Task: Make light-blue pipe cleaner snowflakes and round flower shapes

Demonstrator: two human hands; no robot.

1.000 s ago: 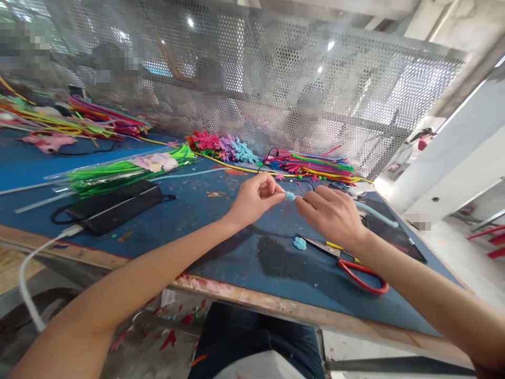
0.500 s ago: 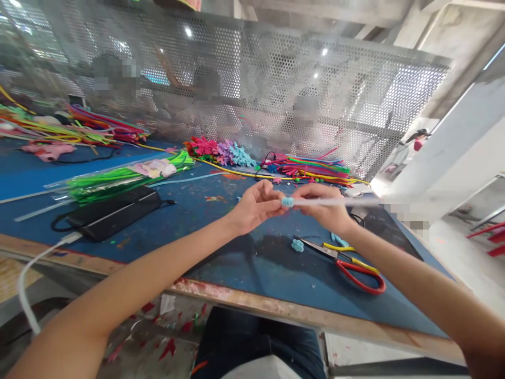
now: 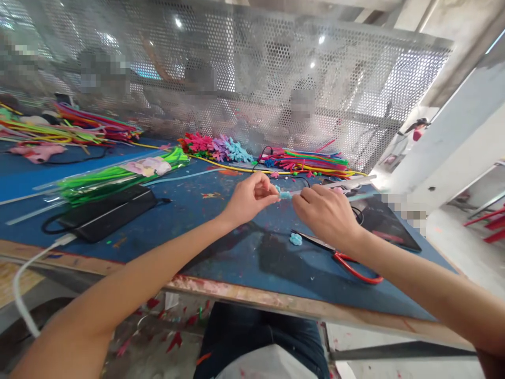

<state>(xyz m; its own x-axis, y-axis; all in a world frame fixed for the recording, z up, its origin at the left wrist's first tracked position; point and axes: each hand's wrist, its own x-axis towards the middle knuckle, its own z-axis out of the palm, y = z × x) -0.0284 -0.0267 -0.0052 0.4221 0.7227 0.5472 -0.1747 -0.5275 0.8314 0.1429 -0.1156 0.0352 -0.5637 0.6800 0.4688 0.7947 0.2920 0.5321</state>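
My left hand (image 3: 252,197) is closed in a pinch at the left end of a small light-blue fuzzy pipe cleaner coil (image 3: 284,195). Just right of it, my right hand (image 3: 325,210) is back-up with its fingers curled round a thin white stick (image 3: 295,193) that meets the coil. A pale strip (image 3: 365,196) shows beyond the right hand; I cannot tell whether it is part of the same piece. Below the hands, a light-blue pipe cleaner flower (image 3: 295,239) lies at the tips of red-handled scissors (image 3: 357,271), partly covered by my right forearm.
Green pipe cleaners in a clear bag (image 3: 114,176) lie left, behind a black case (image 3: 106,213) with a white cable. Finished fuzzy pieces (image 3: 215,147) and a coloured pipe cleaner bundle (image 3: 307,162) line the perforated screen (image 3: 268,68). A dark tablet (image 3: 390,223) lies right.
My right hand has turned over, from a pinch to curled fingers with its back up. The stick has lost its long blurred sweep to the right. Yellow handles by the scissors are now out of sight.
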